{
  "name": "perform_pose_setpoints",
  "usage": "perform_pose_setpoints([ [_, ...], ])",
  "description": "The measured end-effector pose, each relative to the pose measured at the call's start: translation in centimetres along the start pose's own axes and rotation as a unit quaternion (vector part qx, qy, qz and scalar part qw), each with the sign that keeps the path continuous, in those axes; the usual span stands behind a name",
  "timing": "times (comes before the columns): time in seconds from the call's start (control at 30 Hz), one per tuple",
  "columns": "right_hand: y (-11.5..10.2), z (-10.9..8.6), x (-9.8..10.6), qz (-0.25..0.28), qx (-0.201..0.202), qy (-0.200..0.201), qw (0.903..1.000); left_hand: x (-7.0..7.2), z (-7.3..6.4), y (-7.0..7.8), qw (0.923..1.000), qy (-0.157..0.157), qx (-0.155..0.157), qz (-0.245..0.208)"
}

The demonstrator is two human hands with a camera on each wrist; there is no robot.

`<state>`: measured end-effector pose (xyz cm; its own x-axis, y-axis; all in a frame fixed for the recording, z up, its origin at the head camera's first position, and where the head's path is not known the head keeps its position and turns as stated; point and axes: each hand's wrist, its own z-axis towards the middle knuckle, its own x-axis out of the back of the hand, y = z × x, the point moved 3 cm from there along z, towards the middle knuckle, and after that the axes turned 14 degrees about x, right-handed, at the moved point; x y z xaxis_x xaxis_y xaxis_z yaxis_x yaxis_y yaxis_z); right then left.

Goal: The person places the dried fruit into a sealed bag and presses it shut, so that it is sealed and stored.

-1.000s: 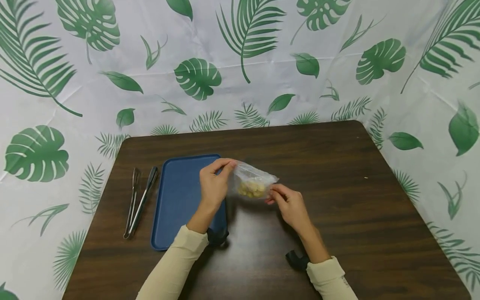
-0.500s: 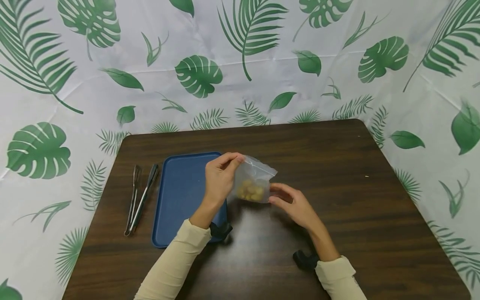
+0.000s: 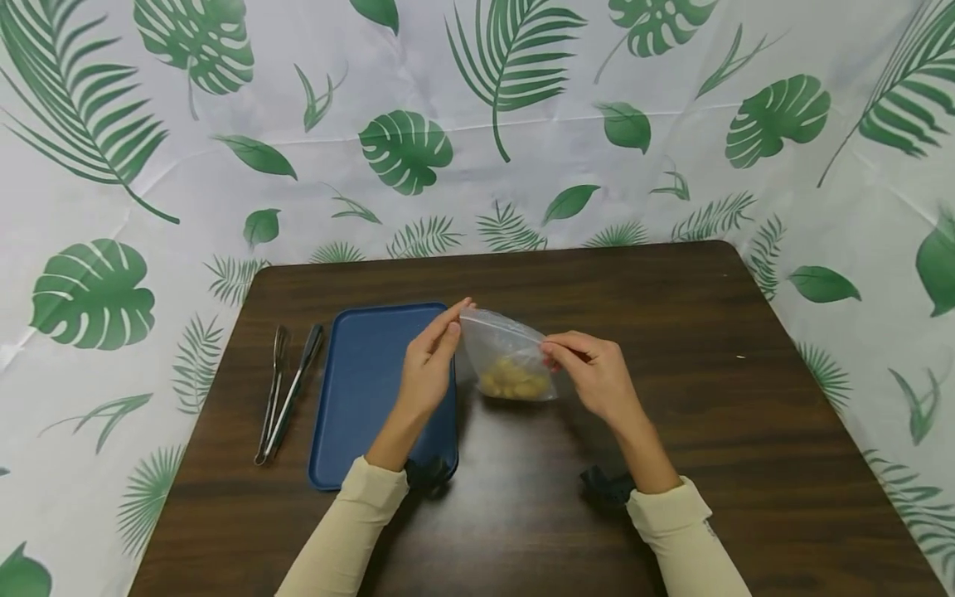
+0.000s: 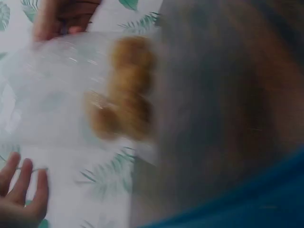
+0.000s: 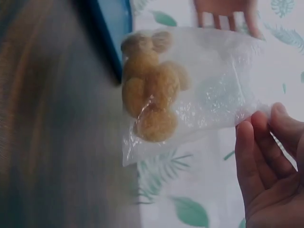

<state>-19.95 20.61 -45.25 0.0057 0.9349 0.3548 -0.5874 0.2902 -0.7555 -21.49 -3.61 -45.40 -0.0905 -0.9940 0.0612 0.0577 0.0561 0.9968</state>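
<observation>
A clear zip bag point(image 3: 507, 352) hangs over the table, several round yellow-brown lumps point(image 5: 154, 92) gathered at its bottom. Its right top corner is pinched between the thumb and fingers of my right hand point(image 3: 600, 377), as the right wrist view point(image 5: 270, 161) shows closely. At the opposite top corner is my left hand point(image 3: 425, 369), fingers straight and fingertips right at the bag's edge. In the left wrist view the left hand's fingers point(image 4: 26, 183) are spread beside the blurred bag point(image 4: 57, 95).
A blue tray point(image 3: 366, 381) lies on the dark wood table point(image 3: 671, 332), partly under my left forearm. Left of it rest metal tongs point(image 3: 287, 398), arms apart. A white cloth with green leaves point(image 3: 522, 149) hangs behind the table. A tiny pale speck point(image 3: 740, 356) lies at the right.
My right hand has moved up from the bag's lower right side to its top right corner and pinches it there. The left fingers, which pinched the top left corner, have straightened.
</observation>
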Motion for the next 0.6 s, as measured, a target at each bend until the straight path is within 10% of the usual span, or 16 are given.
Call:
perform_pose_setpoints([
  [0.23,-1.4,1.2,0.4,-0.016,0.026,0.007,0.9995,-0.6,-1.4,-3.8,0.9788,-0.081,0.117,0.147],
  [0.6,-2.0,1.5,1.7,-0.037,0.038,0.032,0.9981,-1.3,-1.8,-4.8,0.972,0.01,0.072,0.224],
])
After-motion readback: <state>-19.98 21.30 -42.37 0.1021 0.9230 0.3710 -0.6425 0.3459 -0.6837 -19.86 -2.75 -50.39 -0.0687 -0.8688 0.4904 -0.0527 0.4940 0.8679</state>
